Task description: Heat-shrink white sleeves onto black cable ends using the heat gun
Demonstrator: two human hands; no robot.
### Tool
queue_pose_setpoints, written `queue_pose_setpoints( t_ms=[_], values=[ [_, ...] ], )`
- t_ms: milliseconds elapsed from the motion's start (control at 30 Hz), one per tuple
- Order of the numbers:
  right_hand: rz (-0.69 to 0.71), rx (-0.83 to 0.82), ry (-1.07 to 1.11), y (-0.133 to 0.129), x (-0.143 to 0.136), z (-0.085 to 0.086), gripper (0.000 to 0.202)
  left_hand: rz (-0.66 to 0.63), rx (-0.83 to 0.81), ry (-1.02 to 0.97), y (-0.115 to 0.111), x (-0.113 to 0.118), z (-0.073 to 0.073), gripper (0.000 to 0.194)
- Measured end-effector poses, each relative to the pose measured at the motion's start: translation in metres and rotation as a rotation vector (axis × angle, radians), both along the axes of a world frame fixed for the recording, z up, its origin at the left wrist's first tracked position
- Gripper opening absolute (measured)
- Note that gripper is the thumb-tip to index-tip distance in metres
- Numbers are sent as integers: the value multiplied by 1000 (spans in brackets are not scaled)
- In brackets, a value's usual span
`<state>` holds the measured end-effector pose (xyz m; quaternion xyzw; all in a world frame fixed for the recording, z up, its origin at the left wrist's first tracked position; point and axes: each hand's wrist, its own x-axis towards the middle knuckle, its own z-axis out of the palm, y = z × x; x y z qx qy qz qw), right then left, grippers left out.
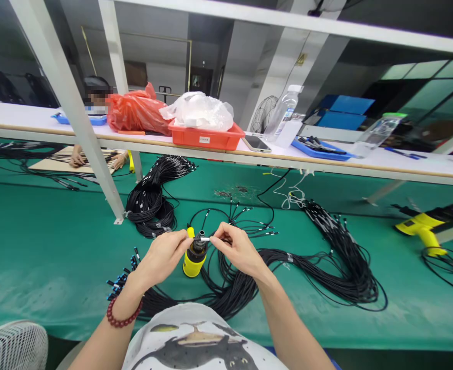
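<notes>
My left hand [167,254] and my right hand [239,249] are both closed in a pinch, facing each other at the middle of the bench. Between their fingertips a thin black cable is stretched level, with a short white sleeve [205,239] showing on it. Just below stands a yellow and black heat gun [194,262], its dark nozzle pointing up, close under the sleeve. I cannot tell whether the sleeve touches the nozzle. Loose cable ends with white marks fan out behind my hands. A thick bundle of black cables [242,288] runs beneath my right wrist.
Another cable bundle [153,195] lies back left. A second yellow heat gun [422,226] lies far right. Overhead, a shelf [319,162] holds a red bin [207,137], bags, bottles and a phone [256,143]. A white post [95,154] stands left; beyond it another person's hands handle cables.
</notes>
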<state>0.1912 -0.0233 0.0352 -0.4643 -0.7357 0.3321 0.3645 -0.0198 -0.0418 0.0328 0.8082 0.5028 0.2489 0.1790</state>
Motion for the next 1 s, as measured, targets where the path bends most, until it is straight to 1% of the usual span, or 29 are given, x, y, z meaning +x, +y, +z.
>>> queue_pose_setpoints(
  t_ms=[133,233,433,600,833,1000],
  values=[
    [-24,21,-2,9,-2,-3,19,22,-47,-166,9,6,-2,42],
    [-37,35,-19,15,-3,-4,19,53,-44,-222,16,9,-6,44],
    [-85,76,-69,23,-5,-9,19,72,-22,-227,30,10,-17,42],
    [-107,87,-118,25,-5,-13,16,79,-27,-226,35,10,-25,40],
    [-120,83,-134,27,-5,-17,14,86,-21,-232,37,11,-28,36],
    [-125,92,-148,28,-4,-18,12,87,-21,-256,37,10,-29,28]
  ],
)
